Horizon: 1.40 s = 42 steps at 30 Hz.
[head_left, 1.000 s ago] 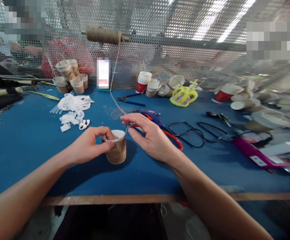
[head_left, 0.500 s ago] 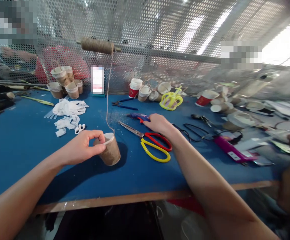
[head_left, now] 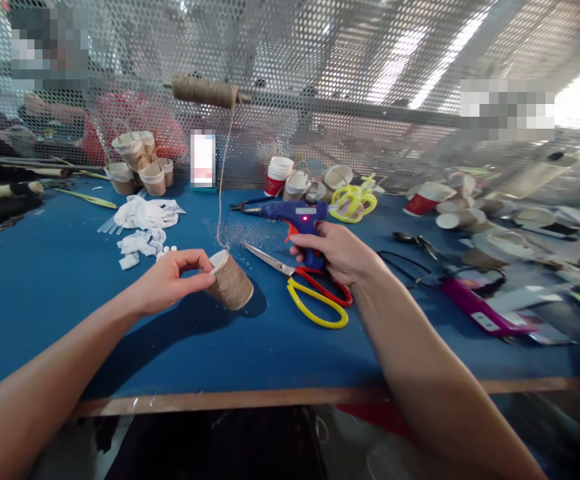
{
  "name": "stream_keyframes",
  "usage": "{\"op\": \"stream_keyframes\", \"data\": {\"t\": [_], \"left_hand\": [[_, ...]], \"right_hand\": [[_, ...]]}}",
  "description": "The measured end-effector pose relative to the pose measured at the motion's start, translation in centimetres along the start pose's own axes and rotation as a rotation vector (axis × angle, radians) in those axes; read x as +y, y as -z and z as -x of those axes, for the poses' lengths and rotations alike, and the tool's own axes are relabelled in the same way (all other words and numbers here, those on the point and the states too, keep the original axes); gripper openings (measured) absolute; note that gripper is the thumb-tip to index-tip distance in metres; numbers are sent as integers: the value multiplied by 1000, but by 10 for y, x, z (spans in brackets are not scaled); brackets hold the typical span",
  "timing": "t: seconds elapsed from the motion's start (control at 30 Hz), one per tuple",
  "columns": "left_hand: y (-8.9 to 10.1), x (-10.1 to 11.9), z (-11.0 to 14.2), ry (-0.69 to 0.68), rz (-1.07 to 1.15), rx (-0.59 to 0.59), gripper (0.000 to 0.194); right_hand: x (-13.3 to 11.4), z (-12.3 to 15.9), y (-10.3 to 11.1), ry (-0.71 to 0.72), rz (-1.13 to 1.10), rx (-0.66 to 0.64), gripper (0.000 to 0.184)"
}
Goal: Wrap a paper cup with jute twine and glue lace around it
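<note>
My left hand (head_left: 177, 280) pinches the rim of a twine-wrapped paper cup (head_left: 233, 283), which is tilted with its mouth toward the upper left. A strand of twine (head_left: 224, 167) runs from the cup's rim up to a spool (head_left: 205, 91) on a rod at the mesh. My right hand (head_left: 340, 250) is wrapped round the handle of a blue hot glue gun (head_left: 295, 217), its red light lit and its nozzle pointing left. Below the gun lie scissors (head_left: 315, 287) with one red and one yellow handle.
White lace (head_left: 147, 213) lies at left, with stacked twine-wrapped cups (head_left: 135, 157) behind it. A phone (head_left: 203, 160) leans against the mesh. Pliers (head_left: 243, 205), a yellow crown-shaped piece (head_left: 353, 203), more cups (head_left: 427, 199) and a purple box (head_left: 487, 310) also lie on the blue table (head_left: 195, 360).
My right hand let go of the twine, reached right, took hold of the glue gun and lifted it. The scissors came into full view. My left hand tilted the cup further.
</note>
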<state>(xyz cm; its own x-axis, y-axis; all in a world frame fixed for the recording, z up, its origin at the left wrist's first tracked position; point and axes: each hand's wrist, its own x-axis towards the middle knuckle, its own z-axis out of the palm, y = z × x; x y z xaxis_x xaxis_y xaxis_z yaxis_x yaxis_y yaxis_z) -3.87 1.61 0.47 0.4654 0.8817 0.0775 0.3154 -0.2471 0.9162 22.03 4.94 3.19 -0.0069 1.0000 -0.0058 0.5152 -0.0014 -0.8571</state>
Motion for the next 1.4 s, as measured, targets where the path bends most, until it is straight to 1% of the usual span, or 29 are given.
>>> {"op": "stream_keyframes", "data": {"t": [0.1, 0.17, 0.23, 0.3, 0.37, 0.43, 0.5, 0.77, 0.93, 1.03, 1.13, 1.3, 1.4], "left_hand": [[-1, -3, -1, 8, 7, -15, 17], [-2, -5, -2, 21, 13, -26, 18], [-2, -6, -3, 39, 42, -23, 18], [-2, -6, -4, 54, 76, -11, 18], [-3, -6, -4, 61, 100, 2, 18], [-4, -6, -5, 63, 113, 15, 17], [-4, -6, -4, 67, 119, 22, 17], [-6, -7, -2, 56, 121, 22, 16], [-6, -9, -2, 3, 147, 11, 19], [-6, -11, -2, -25, 163, -5, 20], [-6, -12, -2, -21, 164, -10, 21], [-5, -12, -1, -27, 164, -20, 19], [-5, -11, -2, -29, 163, -28, 19]], "right_hand": [[-9, 21, -4, 12, -188, -193, 15], [-11, 32, -6, 51, -193, -300, 19], [-13, 39, -6, 86, -124, -328, 21], [-14, 44, -6, 100, -46, -306, 18], [-14, 47, -6, 85, 37, -283, 17], [-13, 50, -8, 74, 118, -274, 19], [-12, 52, -10, 100, 165, -266, 22], [-8, 51, -15, 247, 215, -232, 26], [-15, 58, -20, 306, 211, -175, 15], [-18, 61, -22, 318, 215, -168, 15], [-17, 61, -22, 322, 256, -146, 17], [-11, 60, -18, 301, 349, -141, 27], [-13, 60, -19, 316, 325, -133, 20]]}}
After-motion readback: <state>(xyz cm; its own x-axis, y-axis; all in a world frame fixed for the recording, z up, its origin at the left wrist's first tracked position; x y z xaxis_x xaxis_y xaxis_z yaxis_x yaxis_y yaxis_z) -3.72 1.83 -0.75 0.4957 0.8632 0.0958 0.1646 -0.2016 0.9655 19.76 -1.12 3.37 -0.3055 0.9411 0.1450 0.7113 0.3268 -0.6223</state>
